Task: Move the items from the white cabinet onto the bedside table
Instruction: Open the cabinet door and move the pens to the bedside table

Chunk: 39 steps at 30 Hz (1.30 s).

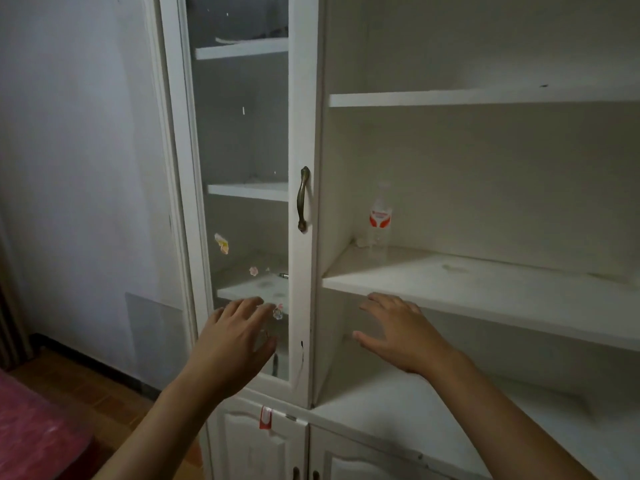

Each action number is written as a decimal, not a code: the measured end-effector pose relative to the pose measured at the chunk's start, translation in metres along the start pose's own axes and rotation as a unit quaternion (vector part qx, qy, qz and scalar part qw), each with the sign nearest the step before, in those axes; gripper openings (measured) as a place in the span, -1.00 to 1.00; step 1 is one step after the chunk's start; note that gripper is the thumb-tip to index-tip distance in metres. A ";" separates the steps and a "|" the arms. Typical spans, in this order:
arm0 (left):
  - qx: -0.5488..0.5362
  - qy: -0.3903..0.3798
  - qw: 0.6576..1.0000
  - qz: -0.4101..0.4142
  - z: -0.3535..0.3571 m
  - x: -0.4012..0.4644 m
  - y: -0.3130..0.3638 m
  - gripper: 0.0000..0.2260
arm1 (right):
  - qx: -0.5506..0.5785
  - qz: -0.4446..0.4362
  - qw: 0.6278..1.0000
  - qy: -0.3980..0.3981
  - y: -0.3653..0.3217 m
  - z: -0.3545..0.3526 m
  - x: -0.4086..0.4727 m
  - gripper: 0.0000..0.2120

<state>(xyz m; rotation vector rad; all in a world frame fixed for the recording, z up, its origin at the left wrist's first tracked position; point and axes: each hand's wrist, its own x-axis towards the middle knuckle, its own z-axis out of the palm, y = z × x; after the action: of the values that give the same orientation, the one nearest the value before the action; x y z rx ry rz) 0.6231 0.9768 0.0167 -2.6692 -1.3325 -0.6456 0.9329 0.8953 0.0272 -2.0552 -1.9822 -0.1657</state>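
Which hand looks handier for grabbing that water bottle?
Probably the right hand: open, below the open shelf holding the bottle. The left hand faces the closed glass door.

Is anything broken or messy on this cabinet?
A bit. The glass door has peeling stickers and a dark scuff low on its frame. The shelf under the bottle has smudgy stains.

Single head-worn view, facing forward and slightly down, close to the cabinet (313, 98), both hands reaching in from below
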 end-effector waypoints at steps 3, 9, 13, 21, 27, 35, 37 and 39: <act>-0.002 0.017 1.000 0.011 0.008 0.038 -0.008 -0.45 | 0.012 -0.006 1.000 0.016 0.007 0.001 0.029 -0.30; -0.022 0.050 0.998 0.038 0.020 0.110 -0.023 -0.45 | 0.004 0.007 1.000 0.020 0.017 0.006 0.079 -0.27; -0.038 0.080 0.995 0.053 0.024 0.151 -0.031 -0.42 | -0.011 0.006 1.000 0.003 0.023 0.007 0.107 -0.33; -0.088 0.173 0.978 0.078 0.029 0.203 -0.030 -0.37 | -0.020 -0.007 1.000 -0.008 0.037 0.025 0.152 -0.43; -0.106 0.258 0.957 0.075 0.029 0.226 -0.020 -0.43 | 0.003 -0.043 0.999 0.005 0.050 0.029 0.164 -0.50; -0.146 0.385 0.911 0.033 0.032 0.262 0.005 -0.68 | 0.021 -0.061 0.998 0.026 0.061 0.036 0.173 -0.45; -0.148 0.403 0.903 0.023 0.036 0.266 0.007 -0.77 | 0.026 -0.063 0.997 0.024 0.064 0.038 0.174 -0.44; -0.142 0.417 0.898 0.021 0.038 0.269 0.007 -0.86 | 0.024 -0.064 0.997 0.024 0.066 0.040 0.175 -0.43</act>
<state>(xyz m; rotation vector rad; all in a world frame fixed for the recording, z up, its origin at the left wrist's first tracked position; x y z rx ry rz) 0.7835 1.1823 0.0926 -2.1003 -0.9597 -1.8138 1.0034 1.0731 0.0289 -1.8788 -2.0686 -0.1887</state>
